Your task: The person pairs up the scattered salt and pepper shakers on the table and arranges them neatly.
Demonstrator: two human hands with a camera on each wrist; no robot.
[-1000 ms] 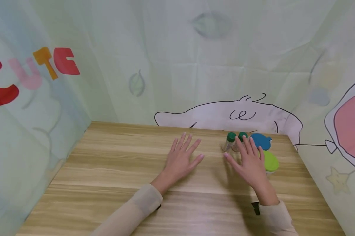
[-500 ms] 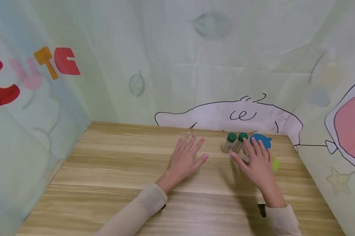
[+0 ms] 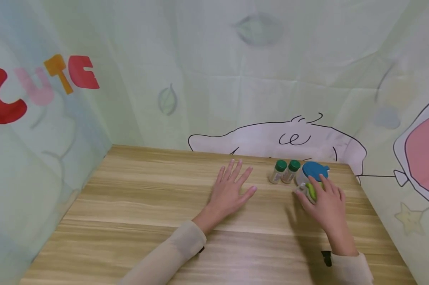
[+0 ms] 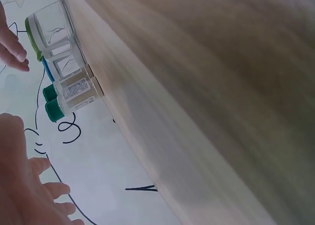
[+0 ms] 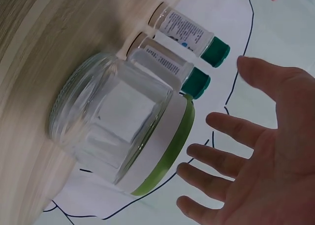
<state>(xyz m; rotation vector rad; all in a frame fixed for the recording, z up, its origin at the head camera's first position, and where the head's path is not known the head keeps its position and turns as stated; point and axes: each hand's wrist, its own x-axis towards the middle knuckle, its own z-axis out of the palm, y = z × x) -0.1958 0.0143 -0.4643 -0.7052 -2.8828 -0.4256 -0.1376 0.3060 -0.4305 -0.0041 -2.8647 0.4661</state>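
Note:
My right hand (image 3: 328,206) hovers with loosely bent fingers over a clear glass jar (image 5: 108,112) with a green lid (image 5: 170,148). In the right wrist view a gap shows between the fingertips and the lid. Behind that jar stands another one with a blue lid (image 3: 315,171), partly covered by the hand in the head view. Two small seasoning bottles (image 3: 278,172) with green caps stand upright to the left of the jars. Farther left, my left hand (image 3: 226,196) is spread palm down over the table and holds nothing.
The wood-grain table (image 3: 146,206) meets a printed cloth backdrop (image 3: 214,99) along its back edge. More printed cloth hangs at the left and right sides. The jars and bottles stand close together near the back right corner.
My right hand has moved right, from in front of the bottles to over the green-lidded jar, its fingers bending more. My left hand has drifted slightly right, still spread.

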